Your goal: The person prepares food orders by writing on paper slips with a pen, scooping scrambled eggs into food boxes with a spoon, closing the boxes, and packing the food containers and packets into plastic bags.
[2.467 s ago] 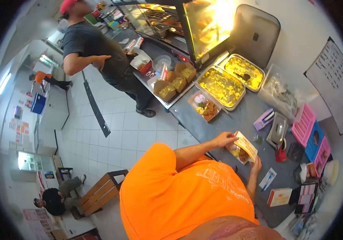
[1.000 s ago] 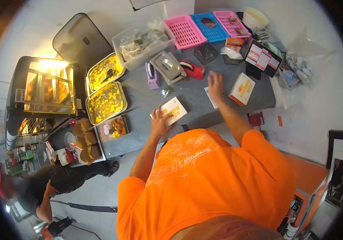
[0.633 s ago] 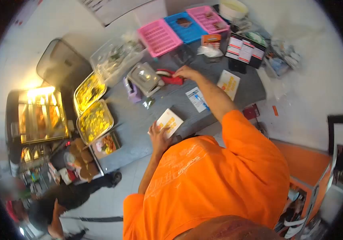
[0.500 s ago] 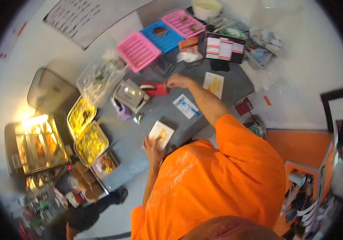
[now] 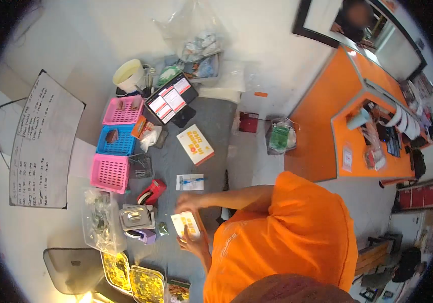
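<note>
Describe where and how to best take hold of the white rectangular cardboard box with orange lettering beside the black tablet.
Probably pinch the white box by its two long sides, from above, over the end away from the black tablet. It lies flat, printed face up, narrower across than along, and the tablet's stand is close to its other end.

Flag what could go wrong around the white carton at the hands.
The left hand lies on the white carton, so pressing hard might dent it. The paper slip and blue pen lie close to the blurred right hand; a sideways sweep could knock them away.
</note>
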